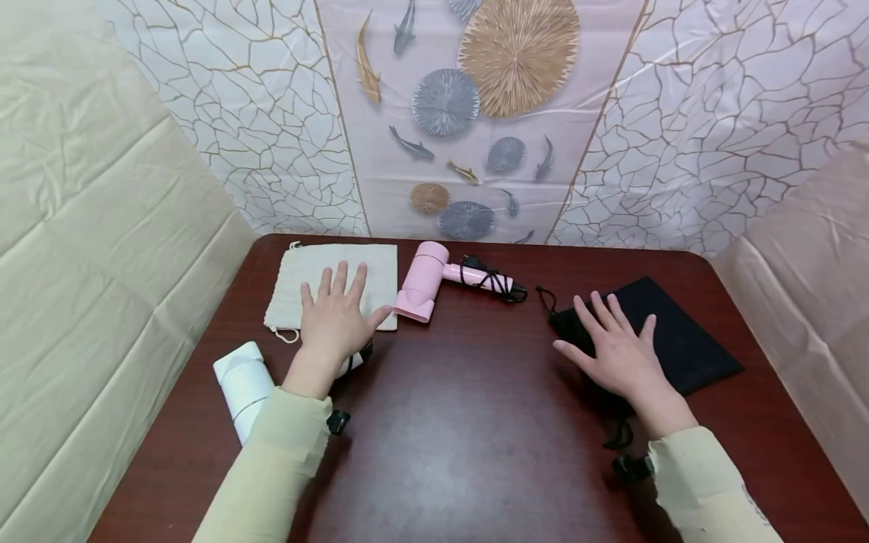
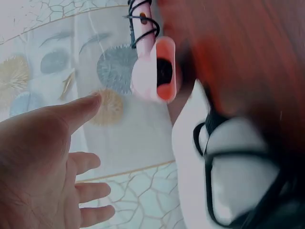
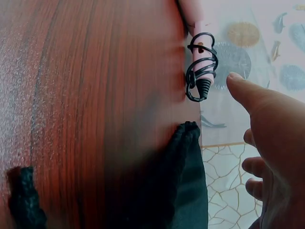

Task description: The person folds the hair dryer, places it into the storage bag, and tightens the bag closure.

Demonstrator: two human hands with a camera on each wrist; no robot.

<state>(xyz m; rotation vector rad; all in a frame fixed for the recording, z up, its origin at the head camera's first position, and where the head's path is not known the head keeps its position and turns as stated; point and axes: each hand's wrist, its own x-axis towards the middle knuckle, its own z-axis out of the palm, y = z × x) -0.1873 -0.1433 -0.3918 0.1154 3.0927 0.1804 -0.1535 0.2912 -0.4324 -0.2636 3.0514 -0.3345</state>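
Landmark for these notes: the pink hair dryer [image 1: 422,279], lying toward the far edge of the counter [image 1: 441,445], a black cord [image 1: 490,280] wound round its handle. Our left hand [image 1: 336,320] is out to its left, over the cream drawstring pouch [image 1: 376,264]; our right hand [image 1: 621,351] is well to its right, over the black drawstring pouch [image 1: 686,332]. Fingers of both hands spread wide, nearly straight, nothing in their hold; whether any fingertip brushes cloth we cannot tell. The white hair dryer [image 1: 244,381] lies to the near left of the pink one, partly hidden by our left forearm [image 1: 271,460]. Step in hand, as we judge it: both hands poised over the things. Doing it well calls for loose wrists and a left thumb clear of the pink dryer's nozzle [image 1: 416,305]. Should we grip either dryer, the barrel looks surer than the corded handle, where loops could slip. Pouches look limp; better pinched by the cloth, fingers free of the drawstrings. Count: hair dryers, two (one pink, one white); drawstring pouches, two (one cream, one black); wound cords, two, one per dryer; bare hands, two.
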